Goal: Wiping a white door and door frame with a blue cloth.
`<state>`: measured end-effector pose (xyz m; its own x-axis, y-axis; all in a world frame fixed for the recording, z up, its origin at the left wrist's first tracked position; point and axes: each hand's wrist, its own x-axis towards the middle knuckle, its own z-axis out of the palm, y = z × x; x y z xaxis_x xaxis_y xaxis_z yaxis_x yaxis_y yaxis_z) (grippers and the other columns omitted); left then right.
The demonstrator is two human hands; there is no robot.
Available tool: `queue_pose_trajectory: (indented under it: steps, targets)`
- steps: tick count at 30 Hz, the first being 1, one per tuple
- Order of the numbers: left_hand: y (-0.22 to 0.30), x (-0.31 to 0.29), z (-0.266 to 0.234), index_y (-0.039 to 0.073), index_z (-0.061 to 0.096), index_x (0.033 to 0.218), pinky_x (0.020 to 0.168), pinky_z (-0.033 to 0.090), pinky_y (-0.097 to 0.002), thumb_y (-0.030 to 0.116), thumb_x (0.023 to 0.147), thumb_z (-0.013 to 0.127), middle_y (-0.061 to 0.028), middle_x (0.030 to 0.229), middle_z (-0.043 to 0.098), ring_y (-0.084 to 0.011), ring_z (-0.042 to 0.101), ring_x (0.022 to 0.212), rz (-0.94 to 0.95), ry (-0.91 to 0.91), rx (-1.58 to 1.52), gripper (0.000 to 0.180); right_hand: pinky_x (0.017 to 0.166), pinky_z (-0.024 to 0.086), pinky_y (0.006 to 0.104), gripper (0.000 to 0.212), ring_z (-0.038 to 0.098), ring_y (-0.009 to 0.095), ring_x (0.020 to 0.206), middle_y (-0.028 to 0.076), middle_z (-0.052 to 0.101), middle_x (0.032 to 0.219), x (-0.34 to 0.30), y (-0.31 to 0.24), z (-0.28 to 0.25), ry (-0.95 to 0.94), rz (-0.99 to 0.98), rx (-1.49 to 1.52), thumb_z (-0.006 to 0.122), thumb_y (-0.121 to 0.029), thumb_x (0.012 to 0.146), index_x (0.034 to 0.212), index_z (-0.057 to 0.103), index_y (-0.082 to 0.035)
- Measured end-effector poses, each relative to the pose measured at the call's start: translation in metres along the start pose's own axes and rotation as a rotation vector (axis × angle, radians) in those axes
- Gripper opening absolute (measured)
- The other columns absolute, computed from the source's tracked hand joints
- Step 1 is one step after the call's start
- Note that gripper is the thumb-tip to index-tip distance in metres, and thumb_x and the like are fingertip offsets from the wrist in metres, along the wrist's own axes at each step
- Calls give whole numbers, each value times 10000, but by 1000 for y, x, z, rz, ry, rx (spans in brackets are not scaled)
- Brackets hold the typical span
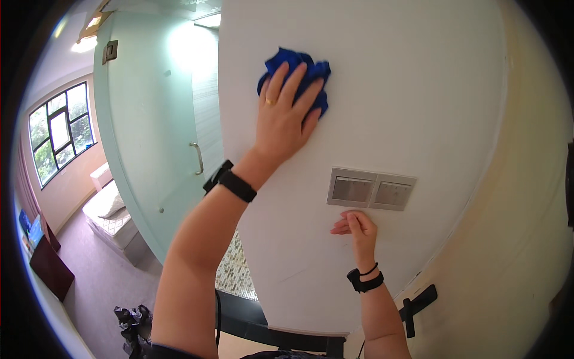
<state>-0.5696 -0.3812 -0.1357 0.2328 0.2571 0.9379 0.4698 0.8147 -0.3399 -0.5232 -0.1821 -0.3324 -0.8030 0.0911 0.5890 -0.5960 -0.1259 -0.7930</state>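
My left hand point(284, 119) presses a crumpled blue cloth point(323, 75) flat against the white wall point(388, 90), high up near the wall's left edge. The fingers lie spread over the cloth, and one wears a ring. My right hand point(357, 230) hovers just below a pair of grey wall switches point(372, 189), its fingers loosely bent and nothing seen in them. Whether its fingertips touch the wall I cannot tell. Each wrist carries a black band.
A frosted glass door point(149, 119) with a metal handle point(197, 158) stands left of the wall. Beyond it are a bed point(113, 218) and a window point(63, 128). A black door handle point(418, 304) is at lower right, and a black plastic bag point(133, 326) at lower left.
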Motion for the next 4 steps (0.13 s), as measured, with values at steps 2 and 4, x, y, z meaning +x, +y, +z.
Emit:
queue_pose_trajectory:
  steps: [2, 4]
  targets:
    - [9, -23, -1, 136, 601, 1168, 1032, 286, -486, 164, 739, 654, -124, 1348, 408, -357, 308, 1280, 22, -69, -44, 433, 593, 549, 302, 228, 653, 226, 622, 120, 633, 722, -1, 2, 2, -12, 9, 3, 478, -160, 947, 924, 573, 46]
    - [18, -46, 0, 181, 609, 1165, 1061, 240, -519, 207, 715, 674, -119, 1365, 391, -350, 274, 1307, 67, -162, -61, 456, 607, 553, 309, 224, 654, 227, 627, 121, 635, 726, 0, 5, 1, -28, 15, -4, 475, -161, 949, 933, 575, 38]
